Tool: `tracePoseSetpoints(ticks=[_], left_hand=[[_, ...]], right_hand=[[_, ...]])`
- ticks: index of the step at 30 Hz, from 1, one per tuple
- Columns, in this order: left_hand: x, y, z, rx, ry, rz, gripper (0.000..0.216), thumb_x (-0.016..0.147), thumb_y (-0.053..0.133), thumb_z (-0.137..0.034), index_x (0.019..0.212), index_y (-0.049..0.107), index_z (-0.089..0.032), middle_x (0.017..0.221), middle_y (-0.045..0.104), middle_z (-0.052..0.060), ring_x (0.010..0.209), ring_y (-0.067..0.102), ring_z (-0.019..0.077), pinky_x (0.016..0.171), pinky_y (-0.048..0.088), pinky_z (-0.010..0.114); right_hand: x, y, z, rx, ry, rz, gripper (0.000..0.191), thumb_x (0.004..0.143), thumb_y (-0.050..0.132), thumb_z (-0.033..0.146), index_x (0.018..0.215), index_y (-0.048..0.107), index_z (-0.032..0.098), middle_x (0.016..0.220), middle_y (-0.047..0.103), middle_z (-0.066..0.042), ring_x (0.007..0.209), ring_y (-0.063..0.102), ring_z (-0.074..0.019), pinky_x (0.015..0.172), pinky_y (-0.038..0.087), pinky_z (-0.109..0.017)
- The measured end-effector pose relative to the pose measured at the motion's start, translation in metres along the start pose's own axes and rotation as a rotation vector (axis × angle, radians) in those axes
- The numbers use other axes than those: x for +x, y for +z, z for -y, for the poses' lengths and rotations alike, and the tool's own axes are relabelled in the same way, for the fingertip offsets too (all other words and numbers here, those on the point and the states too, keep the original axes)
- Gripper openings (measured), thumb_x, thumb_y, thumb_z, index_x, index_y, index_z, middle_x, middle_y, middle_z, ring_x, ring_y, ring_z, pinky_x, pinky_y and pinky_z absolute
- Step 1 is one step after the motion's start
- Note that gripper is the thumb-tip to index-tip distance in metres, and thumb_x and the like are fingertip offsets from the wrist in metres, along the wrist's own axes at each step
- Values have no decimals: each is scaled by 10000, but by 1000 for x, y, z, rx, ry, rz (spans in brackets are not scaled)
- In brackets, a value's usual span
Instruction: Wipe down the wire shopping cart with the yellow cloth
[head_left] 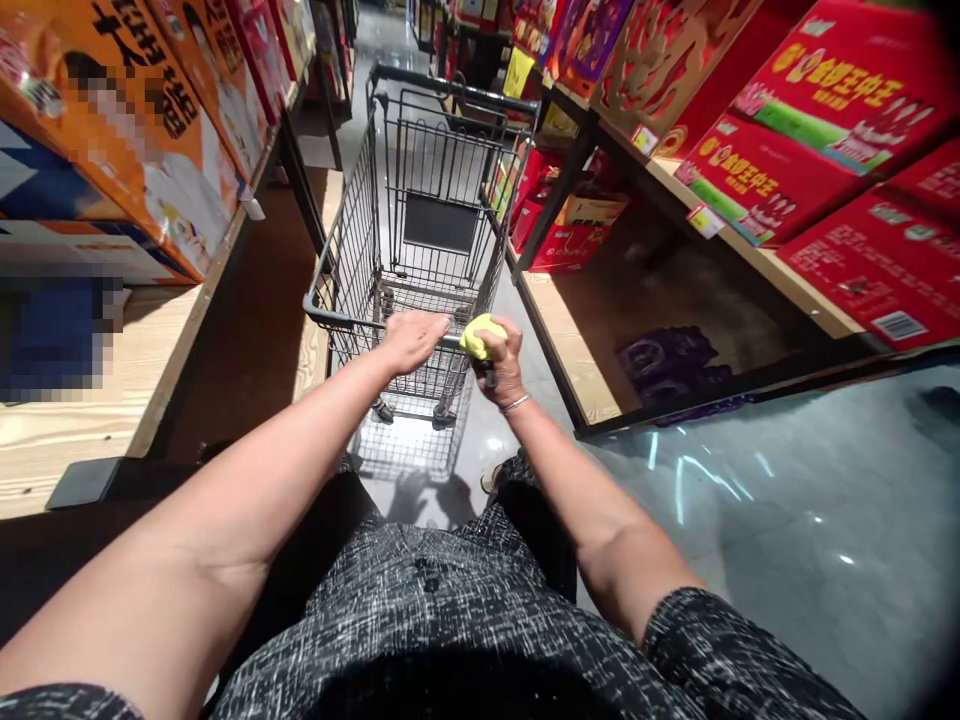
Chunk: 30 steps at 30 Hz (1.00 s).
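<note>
In front of me stands a black wire shopping cart (352, 200) with nothing in its basket. My left hand (416, 338) is closed over the near handle bar, its fingers curled to the far side and partly hidden. My right hand (508, 365), with a bracelet at the wrist, is closed around a crumpled yellow-green cloth (481, 338) at the right end of the same bar. Whether the right fingers also grip the bar under the cloth, I cannot tell.
Shelves run close along both sides of the cart. Orange boxes (127, 120) fill the left one; red cartons (810, 130) stack on the right. Purple packages (667, 360) lie low on the right. A shelf corner (589, 425) juts near my right side above the glossy floor (750, 530).
</note>
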<state>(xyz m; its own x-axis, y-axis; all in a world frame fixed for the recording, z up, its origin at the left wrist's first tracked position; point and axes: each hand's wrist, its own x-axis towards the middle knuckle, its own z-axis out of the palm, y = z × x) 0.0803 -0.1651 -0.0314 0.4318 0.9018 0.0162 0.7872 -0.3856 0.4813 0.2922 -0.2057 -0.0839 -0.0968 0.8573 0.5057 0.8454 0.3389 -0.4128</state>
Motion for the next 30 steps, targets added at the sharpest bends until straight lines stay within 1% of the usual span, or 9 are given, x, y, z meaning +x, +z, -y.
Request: tracePoseSetpoints(ticks=[3, 7, 10, 14, 18, 22, 26, 28, 30], left_hand=[[2, 18, -14, 28, -1, -16, 495, 1016, 247, -510, 1139, 683, -309, 1182, 690, 18, 1146, 510, 274, 1016, 214, 500], [2, 19, -8, 17, 3, -37, 432, 1003, 332, -510, 1033, 709, -301, 1135, 712, -7, 1092, 523, 254, 981, 224, 481], [1, 13, -3, 4, 2, -48, 393, 995, 366, -497, 1010, 705, -298, 1127, 715, -21, 1085, 521, 244, 997, 211, 477], [-3, 8, -1, 15, -16, -42, 338, 978, 415, -476, 1006, 696, -290, 1104, 718, -21, 1093, 518, 241, 1018, 194, 482], [-9, 7, 4, 11, -6, -38, 330, 971, 409, -465, 1001, 688, -293, 1085, 719, -23, 1099, 521, 239, 1020, 193, 489], [-15, 7, 15, 6, 19, -61, 339, 969, 388, -461, 983, 685, -298, 1065, 721, -28, 1090, 526, 236, 1020, 188, 492], [-26, 2, 24, -12, 18, -71, 365, 969, 363, -453, 927, 689, -294, 1042, 721, -26, 1065, 525, 231, 1018, 194, 493], [-32, -1, 27, -16, 20, -72, 378, 968, 357, -456, 904, 688, -287, 1002, 721, -19, 1059, 523, 231, 1022, 195, 494], [-39, -3, 29, -17, 21, -74, 381, 966, 355, -462, 898, 686, -286, 989, 721, -16, 1054, 523, 232, 1027, 194, 497]], right_hand=[[-15, 30, 13, 15, 163, -65, 354, 877, 555, 231, 1223, 548, 307, 1389, 352, -127, 1373, 325, -320, 1082, 373, -555], [-31, 52, 11, 18, 241, -55, 364, 872, 555, 217, 1219, 556, 328, 1388, 353, -126, 1402, 272, -324, 1093, 352, -586], [-51, 70, 4, -42, 233, 72, 358, 870, 539, 190, 1197, 589, 328, 1396, 358, -111, 1404, 269, -313, 1103, 364, -563], [-92, 99, -7, -73, 150, 336, 398, 819, 549, 114, 1142, 647, 324, 1397, 424, -81, 1343, 359, -291, 1070, 427, -477], [-122, 113, -19, -33, 149, 339, 485, 715, 533, 25, 1105, 658, 285, 1344, 507, -74, 1222, 457, -270, 966, 491, -419], [-106, 102, -32, -33, 213, 195, 509, 690, 510, 58, 1156, 596, 245, 1290, 518, -101, 1150, 489, -263, 951, 489, -454], [-45, 58, -27, 43, 246, -50, 487, 753, 568, 187, 1231, 493, 244, 1275, 477, -126, 1208, 476, -267, 991, 481, -471], [-14, 30, -12, 87, 145, -137, 457, 815, 577, 255, 1260, 473, 245, 1291, 470, -135, 1262, 454, -258, 1033, 457, -456], [7, 6, 5, 94, 5, -119, 448, 836, 598, 299, 1267, 488, 249, 1348, 433, -144, 1300, 431, -259, 1060, 434, -464]])
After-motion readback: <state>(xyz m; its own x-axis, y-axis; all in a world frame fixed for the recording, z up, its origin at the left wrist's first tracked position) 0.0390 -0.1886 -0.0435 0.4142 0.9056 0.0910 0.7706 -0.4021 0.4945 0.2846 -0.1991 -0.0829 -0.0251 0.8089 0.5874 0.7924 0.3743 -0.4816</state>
